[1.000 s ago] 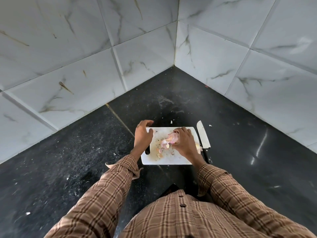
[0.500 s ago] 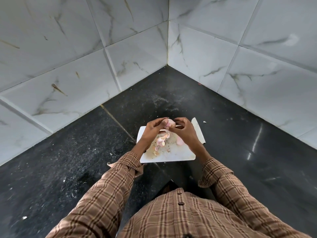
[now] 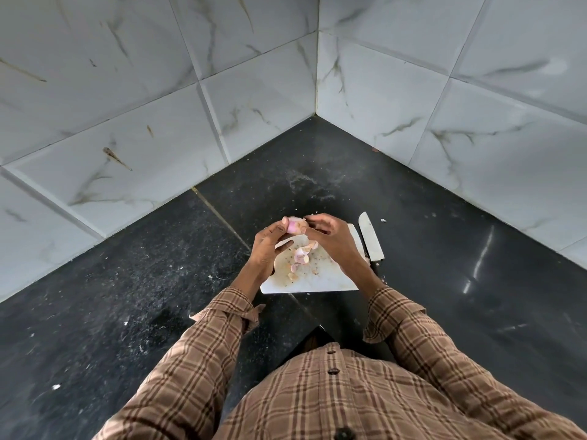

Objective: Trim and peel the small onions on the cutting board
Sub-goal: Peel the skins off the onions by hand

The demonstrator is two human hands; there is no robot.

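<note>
A small pink onion (image 3: 295, 225) is held above the far edge of the white cutting board (image 3: 320, 282). My left hand (image 3: 270, 246) grips it from the left with thumb and fingers. My right hand (image 3: 330, 238) pinches it from the right side with its fingertips. Below the hands, pink and cream onion pieces and skins (image 3: 301, 255) lie on the board among small specks. My right wrist hides the board's right part.
A knife with a white blade (image 3: 370, 236) lies on the black counter just right of the board. White marble-look tiled walls meet in a corner behind. Crumbs and skin bits are scattered over the counter.
My right hand lifted the onion off the board, my left hand came off the board's edge to join it, and both now hold it higher, above the far edge.
</note>
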